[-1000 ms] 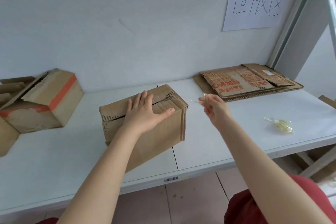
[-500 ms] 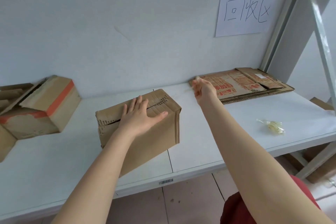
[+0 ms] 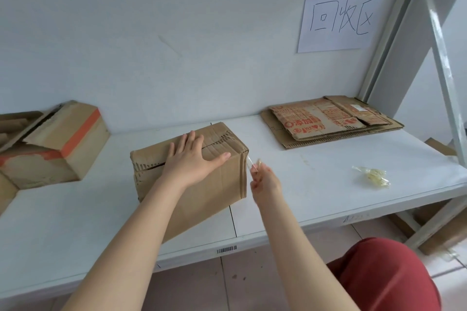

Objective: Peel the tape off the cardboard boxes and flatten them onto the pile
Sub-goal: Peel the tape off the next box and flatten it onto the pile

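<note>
Grip, right hand (image 3: 265, 183): fingertips pinch a thin strip of clear tape (image 3: 252, 164) just off the upper right edge of the box; the hand is blurred, so which fingers do the pinching cannot be told
Grip, left hand (image 3: 193, 160): grasps nothing; lies flat with fingers straight and spread, pressing on the box top
Box (image 3: 214, 192): mid-shelf, closed, upright, top flaps meeting at a ragged seam under the left hand
Tape: runs from the pinch to the box's right top corner; appears attached there at its far end
Pile (image 3: 328, 124): flattened printed cardboard, back right of the shelf (image 3: 316, 184), well apart from the box
Wad (image 3: 371, 177): crumpled clear tape, right of the box, near the shelf's front edge
Spare boxes (image 3: 63, 144): far left, orange-taped, not flattened
Step, as judged: stripping the last of the clear tape; flattening not yet begun
Risk 1: strip snaps at the corner, caused by a sharp pull on so narrow a piece; a stub would remain to be picked loose
Risk 2: paper facing tears away with the tape, caused by pulling steeply off already frayed board
Risk 3: box slides or tips toward the pull, caused by the flat hand easing its downward press
Risk 4: tape clings to the fingers, caused by its sticky side folding over; discarding it by the wad would then be slow
</note>
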